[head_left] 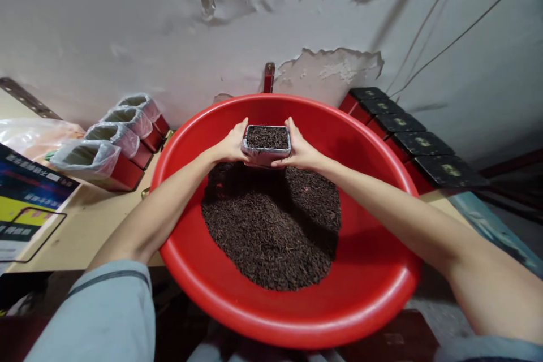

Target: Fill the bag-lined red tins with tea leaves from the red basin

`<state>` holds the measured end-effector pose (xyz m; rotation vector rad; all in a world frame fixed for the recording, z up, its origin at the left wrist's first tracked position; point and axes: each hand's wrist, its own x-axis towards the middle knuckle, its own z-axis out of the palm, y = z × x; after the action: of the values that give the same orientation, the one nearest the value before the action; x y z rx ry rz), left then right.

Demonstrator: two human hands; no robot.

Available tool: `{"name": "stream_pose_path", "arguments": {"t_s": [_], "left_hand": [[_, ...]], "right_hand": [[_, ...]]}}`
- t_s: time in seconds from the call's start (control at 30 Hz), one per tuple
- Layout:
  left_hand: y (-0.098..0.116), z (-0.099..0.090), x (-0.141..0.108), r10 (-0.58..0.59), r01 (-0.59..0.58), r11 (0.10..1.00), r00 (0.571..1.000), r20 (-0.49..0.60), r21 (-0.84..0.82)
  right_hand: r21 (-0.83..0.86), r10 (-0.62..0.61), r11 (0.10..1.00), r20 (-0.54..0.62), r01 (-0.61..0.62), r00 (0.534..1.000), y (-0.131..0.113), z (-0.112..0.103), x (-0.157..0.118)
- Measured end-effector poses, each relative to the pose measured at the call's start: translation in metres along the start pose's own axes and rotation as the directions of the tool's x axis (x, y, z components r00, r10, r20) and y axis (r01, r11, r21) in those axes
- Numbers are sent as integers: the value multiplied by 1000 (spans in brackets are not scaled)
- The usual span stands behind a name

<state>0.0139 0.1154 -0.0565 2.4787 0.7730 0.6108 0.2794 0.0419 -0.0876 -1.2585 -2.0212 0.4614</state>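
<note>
Between my two hands is a small box (267, 139), filled near its rim with dark, dry, leaf-like bits and edged with clear plastic film. My left hand (232, 143) grips its left side, and my right hand (300, 148) grips its right side, thumbs and fingers pressed against it. The box is held above the far part of a large round red basin (373, 237). In the basin lies a broad heap of the same dark material (275, 237), partly in shadow.
Several open red boxes lined with clear plastic (91, 161) stand left of the basin. Several black-lidded red boxes (401, 123) form a row at the right. A printed sheet (29, 198) and a plastic bag (34, 133) lie far left. Behind rises a peeling wall.
</note>
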Motion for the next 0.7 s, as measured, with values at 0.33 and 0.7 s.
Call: {"name": "stream_pose_path", "arguments": {"t_s": [0.33,0.7], "left_hand": [[44,6,-9,115,-223,829,966,233,513],[51,0,9,119,-261,796,952,281,546]], "right_hand": [[-327,-268,887,214,327,940,-30,-19,-9],[-374,-222,869,290,324,931,-45,-24,3]]}}
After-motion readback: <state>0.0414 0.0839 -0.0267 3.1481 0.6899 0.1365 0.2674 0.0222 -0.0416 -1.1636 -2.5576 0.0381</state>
